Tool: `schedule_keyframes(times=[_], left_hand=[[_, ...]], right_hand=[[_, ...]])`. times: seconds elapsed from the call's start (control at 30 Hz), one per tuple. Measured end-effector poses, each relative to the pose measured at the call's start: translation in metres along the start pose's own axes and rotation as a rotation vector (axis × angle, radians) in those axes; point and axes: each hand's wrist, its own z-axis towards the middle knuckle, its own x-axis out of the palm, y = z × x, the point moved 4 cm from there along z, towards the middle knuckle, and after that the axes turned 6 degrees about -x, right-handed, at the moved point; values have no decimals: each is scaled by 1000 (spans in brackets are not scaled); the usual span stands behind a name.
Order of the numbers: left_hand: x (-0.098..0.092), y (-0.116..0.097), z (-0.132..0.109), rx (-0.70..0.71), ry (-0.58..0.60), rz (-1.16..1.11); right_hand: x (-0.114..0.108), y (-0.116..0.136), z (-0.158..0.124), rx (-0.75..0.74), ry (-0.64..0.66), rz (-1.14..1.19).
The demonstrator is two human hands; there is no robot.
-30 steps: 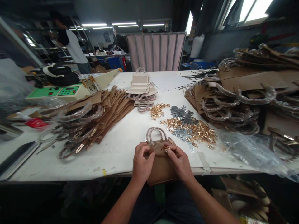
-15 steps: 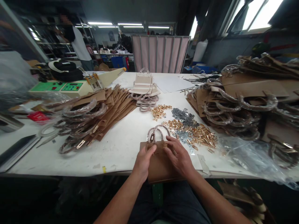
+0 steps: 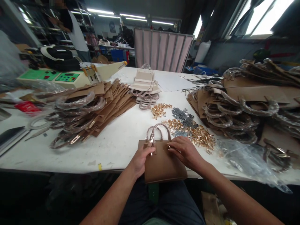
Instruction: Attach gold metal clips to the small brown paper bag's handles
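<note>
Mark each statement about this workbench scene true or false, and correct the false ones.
1. Both hands rest on a small brown leather handbag. True: left hand, right hand.
2. The loose gold metal fittings lie left of the handbag. False: they lie beyond it, to its right.
3. A green-topped machine stands at the white table's far left. True.
4. The handbag has no handles. False: two plastic-wrapped handles arch from its top.
</note>
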Motion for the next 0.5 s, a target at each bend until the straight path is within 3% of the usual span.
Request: schedule_keyframes(times=[0.5], left_hand=[[-4,4,4,-29,8,-51]], right_hand=[[8,9,9,-29,62,-121]])
